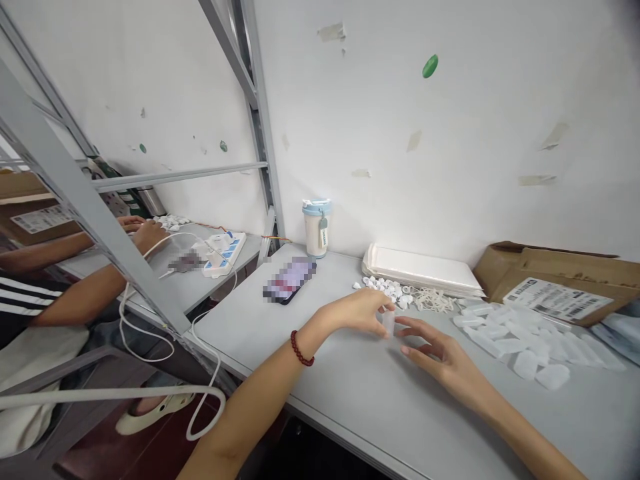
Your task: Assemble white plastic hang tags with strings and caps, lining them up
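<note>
The left arm reaches forward from the near edge of the table (340, 373), a beaded bracelet (301, 349) at its wrist, and the left hand (364, 312) pinches a translucent tube (389, 324) between thumb and fingertips. The right arm comes in from the lower right; the right hand (440, 352) has its fingers curved and parted, thumb below, gripping nothing that shows.

The cup (315, 233) at the wall is lidded, its contents hidden. The carton (555, 290) at the right bears a label; its inside is out of sight. More tubes (525, 343) lie loose in front of it.

The held tube stands about upright between the two hands, close to the right fingertips; whether they touch it, I cannot tell. Small caps (387, 288) lie just beyond the left hand.
</note>
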Demonstrator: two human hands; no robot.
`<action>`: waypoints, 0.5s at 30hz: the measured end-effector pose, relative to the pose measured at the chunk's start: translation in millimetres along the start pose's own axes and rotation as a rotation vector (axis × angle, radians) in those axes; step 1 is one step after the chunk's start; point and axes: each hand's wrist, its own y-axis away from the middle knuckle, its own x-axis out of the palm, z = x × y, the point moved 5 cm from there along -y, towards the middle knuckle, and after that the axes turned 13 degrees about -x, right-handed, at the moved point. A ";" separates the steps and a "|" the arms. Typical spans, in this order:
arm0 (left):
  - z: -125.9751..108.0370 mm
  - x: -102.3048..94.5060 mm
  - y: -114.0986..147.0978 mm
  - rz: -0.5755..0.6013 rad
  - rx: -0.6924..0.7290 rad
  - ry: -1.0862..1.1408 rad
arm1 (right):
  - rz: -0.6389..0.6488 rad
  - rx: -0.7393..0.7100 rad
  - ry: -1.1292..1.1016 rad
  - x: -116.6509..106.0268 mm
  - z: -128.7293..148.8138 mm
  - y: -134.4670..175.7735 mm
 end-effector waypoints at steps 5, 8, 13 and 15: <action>11.7 -1.8 3.4 0.041 -0.115 -0.117 | 0.005 -0.043 0.026 0.4 -2.4 0.2; 15.9 -0.6 4.1 0.081 -0.162 -0.183 | -0.008 -0.058 0.041 -2.5 -4.6 -0.5; 16.1 0.0 5.2 0.143 -0.176 -0.273 | -0.001 -0.059 0.099 -6.9 -4.2 -0.4; 17.4 -0.5 6.0 0.164 -0.192 -0.286 | 0.005 -0.059 0.124 -7.9 -4.5 0.0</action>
